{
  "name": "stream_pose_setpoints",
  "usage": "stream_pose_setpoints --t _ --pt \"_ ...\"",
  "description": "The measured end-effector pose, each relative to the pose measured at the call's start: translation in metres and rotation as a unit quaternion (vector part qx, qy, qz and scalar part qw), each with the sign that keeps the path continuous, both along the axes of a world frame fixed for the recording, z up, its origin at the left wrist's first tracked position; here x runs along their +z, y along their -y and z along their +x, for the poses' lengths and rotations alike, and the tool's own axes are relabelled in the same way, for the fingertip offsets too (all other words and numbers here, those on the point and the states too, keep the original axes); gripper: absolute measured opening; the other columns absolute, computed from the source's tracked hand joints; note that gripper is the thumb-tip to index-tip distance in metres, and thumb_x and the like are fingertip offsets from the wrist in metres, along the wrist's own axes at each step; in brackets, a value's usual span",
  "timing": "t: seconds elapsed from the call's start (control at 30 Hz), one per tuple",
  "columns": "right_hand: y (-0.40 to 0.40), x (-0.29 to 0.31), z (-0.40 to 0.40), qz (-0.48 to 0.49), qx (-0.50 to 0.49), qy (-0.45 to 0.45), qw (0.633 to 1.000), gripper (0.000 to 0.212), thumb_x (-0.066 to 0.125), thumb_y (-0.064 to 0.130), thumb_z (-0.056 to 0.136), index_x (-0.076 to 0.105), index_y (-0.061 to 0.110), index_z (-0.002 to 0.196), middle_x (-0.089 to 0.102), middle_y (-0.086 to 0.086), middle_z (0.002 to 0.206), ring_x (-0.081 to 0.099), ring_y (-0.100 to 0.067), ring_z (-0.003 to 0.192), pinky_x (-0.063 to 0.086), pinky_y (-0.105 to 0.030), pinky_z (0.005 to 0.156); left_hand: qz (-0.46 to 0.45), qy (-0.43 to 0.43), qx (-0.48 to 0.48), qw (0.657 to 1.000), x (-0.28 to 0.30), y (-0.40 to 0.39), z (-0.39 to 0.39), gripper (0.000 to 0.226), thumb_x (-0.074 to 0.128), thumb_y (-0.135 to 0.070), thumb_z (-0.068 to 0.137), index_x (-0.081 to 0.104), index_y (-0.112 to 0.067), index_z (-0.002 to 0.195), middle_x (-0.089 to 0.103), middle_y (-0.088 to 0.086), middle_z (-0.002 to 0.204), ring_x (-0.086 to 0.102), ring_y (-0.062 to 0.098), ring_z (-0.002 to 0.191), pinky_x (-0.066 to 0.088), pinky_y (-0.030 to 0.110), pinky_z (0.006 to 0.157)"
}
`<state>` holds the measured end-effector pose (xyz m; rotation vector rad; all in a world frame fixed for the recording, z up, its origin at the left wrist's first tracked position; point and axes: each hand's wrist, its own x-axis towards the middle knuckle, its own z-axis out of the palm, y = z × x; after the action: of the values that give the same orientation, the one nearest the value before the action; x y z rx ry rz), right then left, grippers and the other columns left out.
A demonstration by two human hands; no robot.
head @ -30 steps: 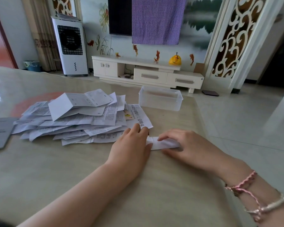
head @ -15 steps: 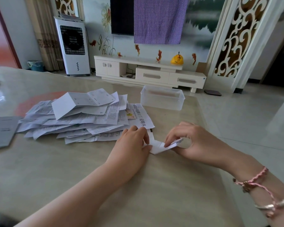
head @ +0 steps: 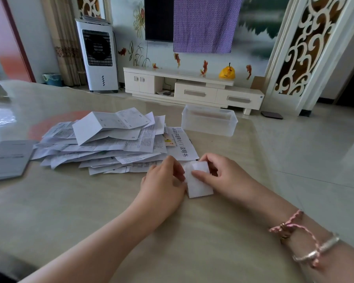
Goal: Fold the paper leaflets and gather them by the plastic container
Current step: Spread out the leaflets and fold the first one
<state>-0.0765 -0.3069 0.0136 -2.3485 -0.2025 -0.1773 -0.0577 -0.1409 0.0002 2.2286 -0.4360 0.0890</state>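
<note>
A small folded white leaflet (head: pixel 198 185) is held just above the table between both hands. My left hand (head: pixel 161 180) pinches its left edge. My right hand (head: pixel 223 175) grips it from the right, thumb lying across its face. A loose pile of several unfolded printed leaflets (head: pixel 110 144) spreads over the table to the left and behind the hands. The clear plastic container (head: pixel 209 120) stands beyond the hands near the table's far edge, and looks empty.
A grey booklet (head: pixel 7 158) lies at the table's left edge. The beige table (head: pixel 172 231) ends close to the right of my right arm, with tiled floor beyond. A TV cabinet and an air cooler stand in the room behind.
The leaflet lay flat as a long strip under both hands. My right hand lifted one end and folded it over. It is now a shorter, thicker rectangle held up by both hands.
</note>
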Motion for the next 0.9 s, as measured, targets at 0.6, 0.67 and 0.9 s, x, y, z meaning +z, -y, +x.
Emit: stream_pose_setpoints --t 0.6,0.67,0.9 --pt "-0.012 -0.008 0.002 -0.255 0.038 0.093 0.962 0.042 0.040 0.039 0.099 0.031 0.022 0.137 0.054 -0.002 0.125 0.046 -0.019 0.114 0.030 -0.032 0.097 0.022 0.032 0.026 0.999 -0.004 -0.002 -0.001 0.019 0.057 -0.023 0.089 0.046 -0.021 0.104 0.052 -0.007 0.103 0.042 0.018 0.107 0.036 0.030 0.095" --pt "-0.013 -0.008 0.002 -0.278 0.040 0.095 0.955 0.043 0.038 0.039 0.100 0.028 0.023 0.138 0.053 0.000 0.125 0.045 -0.018 0.115 0.029 -0.032 0.096 0.043 0.040 0.022 0.998 -0.005 -0.003 0.000 0.016 0.055 -0.025 0.090 0.051 -0.023 0.105 0.054 -0.006 0.107 0.043 0.019 0.109 0.034 0.028 0.096" --pt "-0.013 -0.008 0.002 -0.304 0.048 0.108 0.945 0.043 0.029 0.036 0.102 0.022 0.023 0.143 0.049 0.002 0.117 0.040 -0.015 0.111 0.025 -0.029 0.094 0.092 0.065 0.021 0.993 -0.006 0.000 -0.005 0.022 0.054 -0.037 0.091 0.050 -0.029 0.111 0.048 -0.006 0.116 0.037 0.018 0.114 0.032 0.028 0.099"
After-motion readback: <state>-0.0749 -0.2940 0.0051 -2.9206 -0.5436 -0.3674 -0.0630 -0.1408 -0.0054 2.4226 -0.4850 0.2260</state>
